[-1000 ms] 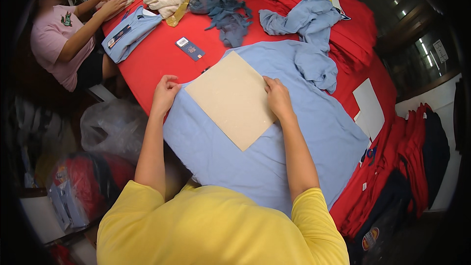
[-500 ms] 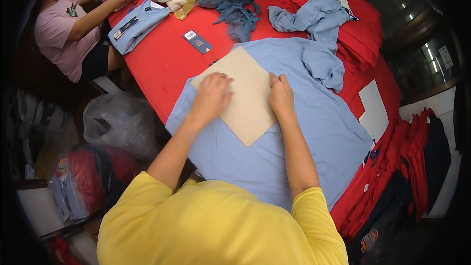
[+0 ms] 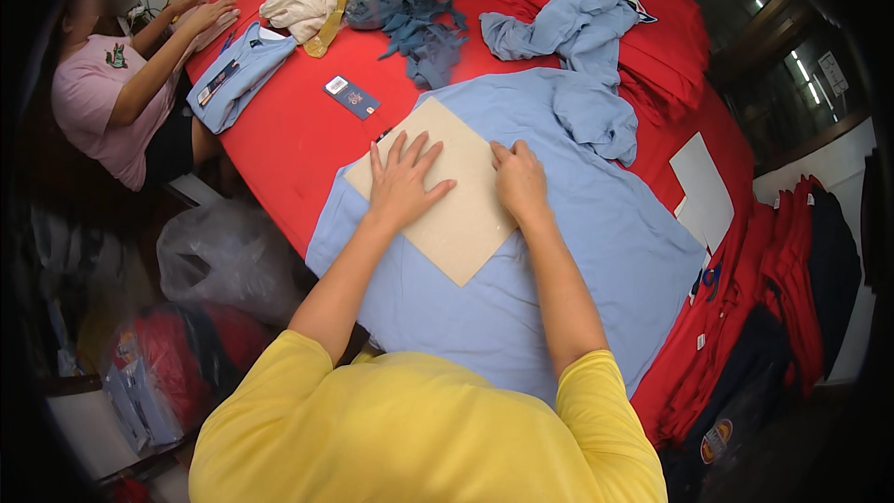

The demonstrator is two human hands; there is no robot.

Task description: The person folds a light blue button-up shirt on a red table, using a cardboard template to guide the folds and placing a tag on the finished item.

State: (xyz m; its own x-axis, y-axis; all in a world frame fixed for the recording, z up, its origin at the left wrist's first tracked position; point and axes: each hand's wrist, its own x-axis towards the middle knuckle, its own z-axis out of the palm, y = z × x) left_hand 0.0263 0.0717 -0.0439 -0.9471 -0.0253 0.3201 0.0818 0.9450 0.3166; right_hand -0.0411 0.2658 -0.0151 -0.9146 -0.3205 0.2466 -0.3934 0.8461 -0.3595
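Note:
A light blue shirt [image 3: 596,242] lies spread over the red cloth, with a beige cardboard sheet [image 3: 456,242] resting on it, one corner toward me. My left hand [image 3: 400,182] is open and flat on the sheet's left part, fingers spread. At the sheet's right side is my right hand [image 3: 521,182], its fingers curled and closed. It covers that corner, and I cannot make out whether it pinches board or fabric. Just beyond the sheet, a dark blue hang tag [image 3: 352,98] lies on the red cloth.
Across the red-covered table [image 3: 270,144] sits a person in pink [image 3: 98,93], near a folded blue shirt [image 3: 237,79]. Dark blue scraps [image 3: 410,23], a cream cloth [image 3: 304,0] and crumpled blue fabric [image 3: 568,23] lie at the back. White sheets [image 3: 703,191] are at right.
My left hand has settled from a blurred, moving pose to flat with fingers spread. My right hand stays at the sheet's right side. The whole view has shifted slightly.

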